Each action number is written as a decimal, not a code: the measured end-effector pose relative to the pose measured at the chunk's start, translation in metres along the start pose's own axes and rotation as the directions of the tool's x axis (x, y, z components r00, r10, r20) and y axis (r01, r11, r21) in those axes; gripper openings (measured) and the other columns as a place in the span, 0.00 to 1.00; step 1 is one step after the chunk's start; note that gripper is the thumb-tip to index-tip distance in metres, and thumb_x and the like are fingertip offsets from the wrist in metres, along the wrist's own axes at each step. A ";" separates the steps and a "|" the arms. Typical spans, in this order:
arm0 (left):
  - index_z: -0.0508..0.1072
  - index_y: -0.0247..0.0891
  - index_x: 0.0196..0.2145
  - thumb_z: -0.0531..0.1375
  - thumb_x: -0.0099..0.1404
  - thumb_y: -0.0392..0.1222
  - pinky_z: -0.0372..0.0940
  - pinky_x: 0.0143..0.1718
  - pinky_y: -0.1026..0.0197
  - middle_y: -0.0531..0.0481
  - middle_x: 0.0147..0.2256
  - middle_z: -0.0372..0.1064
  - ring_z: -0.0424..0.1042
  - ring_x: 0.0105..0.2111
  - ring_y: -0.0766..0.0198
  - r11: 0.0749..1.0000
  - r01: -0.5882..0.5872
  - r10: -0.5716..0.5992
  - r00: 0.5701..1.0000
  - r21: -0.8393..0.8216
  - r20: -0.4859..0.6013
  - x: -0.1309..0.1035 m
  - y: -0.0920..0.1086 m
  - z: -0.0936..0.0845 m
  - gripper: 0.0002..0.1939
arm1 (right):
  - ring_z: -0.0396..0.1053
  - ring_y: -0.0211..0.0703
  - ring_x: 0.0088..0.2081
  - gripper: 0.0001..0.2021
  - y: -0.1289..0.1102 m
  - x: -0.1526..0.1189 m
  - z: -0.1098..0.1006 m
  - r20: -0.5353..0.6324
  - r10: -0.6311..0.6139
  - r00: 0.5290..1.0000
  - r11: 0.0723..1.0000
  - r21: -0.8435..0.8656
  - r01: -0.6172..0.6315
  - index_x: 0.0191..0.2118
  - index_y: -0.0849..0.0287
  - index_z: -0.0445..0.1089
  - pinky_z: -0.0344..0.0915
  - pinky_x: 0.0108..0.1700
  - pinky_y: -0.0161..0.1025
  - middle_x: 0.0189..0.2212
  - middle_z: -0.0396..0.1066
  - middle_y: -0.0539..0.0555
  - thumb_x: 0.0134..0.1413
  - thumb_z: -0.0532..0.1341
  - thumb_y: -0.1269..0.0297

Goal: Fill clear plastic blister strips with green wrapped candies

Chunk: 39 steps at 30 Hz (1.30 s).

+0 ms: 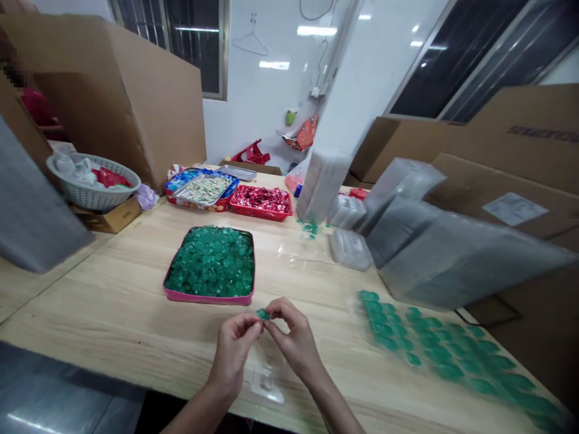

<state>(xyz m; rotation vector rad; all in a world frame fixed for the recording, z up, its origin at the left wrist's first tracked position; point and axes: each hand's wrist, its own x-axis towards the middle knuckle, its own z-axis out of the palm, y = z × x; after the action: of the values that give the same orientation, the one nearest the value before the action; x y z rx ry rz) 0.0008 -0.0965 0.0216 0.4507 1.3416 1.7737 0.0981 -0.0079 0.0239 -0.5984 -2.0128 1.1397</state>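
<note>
A small green square piece (263,314) is held up between my two hands over the front of the table. My left hand (230,352) pinches at its lower left side, thumb against fingers. My right hand (294,337) grips it from the right between thumb and fingertips. Just beyond them stands a pink-rimmed tray (208,298) heaped with loose green pieces (212,262). Below my hands lies a clear plastic piece (266,386) on the tabletop, partly blurred. To the right, several rows of green pieces (434,343) are laid out, apparently in clear plastic.
Red packets fill a red tray (262,214) at the back, beside a metal tray (201,190). Stacked clear plastic packaging (323,184) and large cardboard boxes (506,175) line the right side. A white basket (102,199) stands far left, near a person's red sleeve (38,108).
</note>
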 end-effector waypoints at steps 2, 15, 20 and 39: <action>0.74 0.32 0.26 0.66 0.47 0.40 0.60 0.31 0.65 0.50 0.25 0.71 0.66 0.27 0.66 0.999 0.036 -0.037 0.999 -0.037 -0.007 -0.001 -0.005 0.004 0.09 | 0.66 0.40 0.33 0.06 0.001 -0.010 -0.001 -0.045 -0.032 0.998 0.999 -0.018 0.031 0.29 0.58 0.66 0.63 0.35 0.36 0.29 0.66 0.51 0.48 0.60 0.76; 0.75 0.35 0.26 0.67 0.44 0.32 0.62 0.31 0.68 0.53 0.25 0.71 0.68 0.27 0.69 0.999 0.047 -0.047 0.990 0.002 0.130 0.003 -0.012 0.003 0.08 | 0.67 0.41 0.35 0.08 -0.001 -0.037 -0.010 -0.116 -0.079 0.990 0.997 0.010 0.081 0.32 0.57 0.65 0.64 0.37 0.36 0.31 0.66 0.52 0.50 0.58 0.78; 0.77 0.35 0.26 0.66 0.46 0.33 0.65 0.36 0.65 0.49 0.27 0.75 0.71 0.30 0.65 0.998 0.031 -0.039 0.980 0.047 0.196 0.003 -0.011 0.000 0.06 | 0.68 0.41 0.36 0.05 -0.004 -0.037 -0.016 -0.089 0.032 0.996 0.993 0.112 -0.022 0.31 0.57 0.67 0.64 0.39 0.37 0.31 0.67 0.52 0.51 0.59 0.75; 0.75 0.34 0.30 0.62 0.50 0.34 0.65 0.32 0.63 0.47 0.28 0.73 0.71 0.29 0.61 0.914 -0.162 0.030 0.941 0.372 0.337 0.011 -0.019 -0.009 0.07 | 0.64 0.37 0.29 0.09 0.017 -0.040 -0.019 0.119 0.325 0.938 0.868 0.356 -0.346 0.26 0.59 0.63 0.61 0.32 0.33 0.25 0.65 0.49 0.42 0.65 0.65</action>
<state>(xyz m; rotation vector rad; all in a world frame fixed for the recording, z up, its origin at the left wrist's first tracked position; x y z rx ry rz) -0.0041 -0.0921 -0.0012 1.0050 1.4539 1.4177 0.1388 -0.0174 0.0004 -0.7415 -1.7057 1.7170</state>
